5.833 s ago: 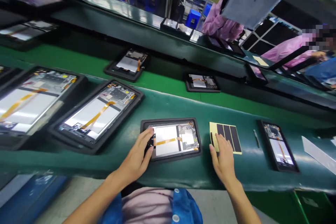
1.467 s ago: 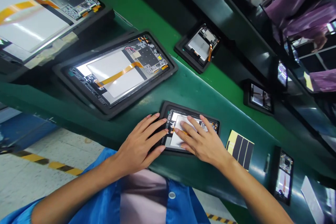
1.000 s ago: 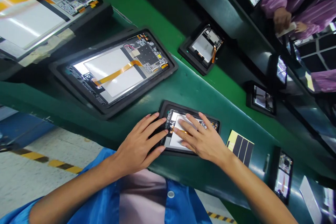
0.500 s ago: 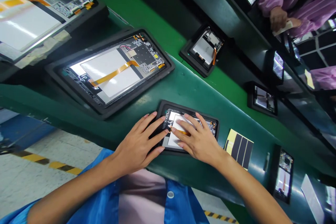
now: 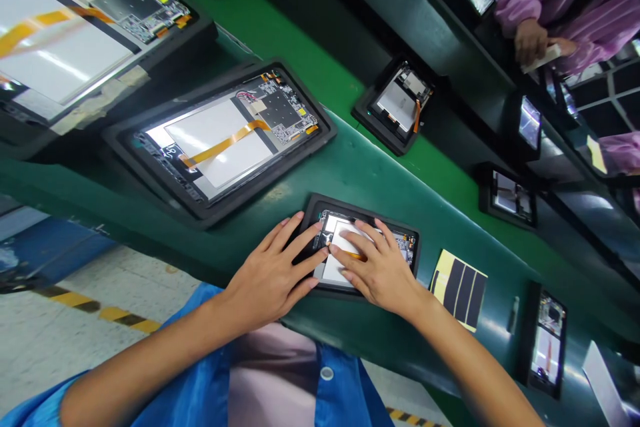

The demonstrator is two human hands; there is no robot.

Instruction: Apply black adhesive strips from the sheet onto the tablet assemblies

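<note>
In front of me an opened tablet [image 5: 334, 271] lies in a black foam tray [image 5: 320, 203] on the green bench. Its white battery, part of an orange ribbon cable and circuit parts show between my fingers. My left hand [image 5: 277, 270] rests over the tray's left end, fingers stretched, their tips at the tablet's left edge. Across the tablet's middle lies my right hand [image 5: 383, 267], fingers spread over the battery and cable. The index fingertips of both hands are close together near the cable's left end; what lies under them is hidden.
Further left are a second opened tablet [image 5: 220, 140] and a third [image 5: 75, 47], each in foam. A yellow sheet with black strips [image 5: 460, 290] lies to the right, before another tablet [image 5: 549, 340]. Beyond the bench, trays with tablets [image 5: 400, 105] sit on a green belt [image 5: 300, 57]. A co-worker's hands [image 5: 537, 43] are across.
The whole view has shifted slightly, so things appear a little further right and lower. Both hands stay on the tablet with almost the same finger positions.
</note>
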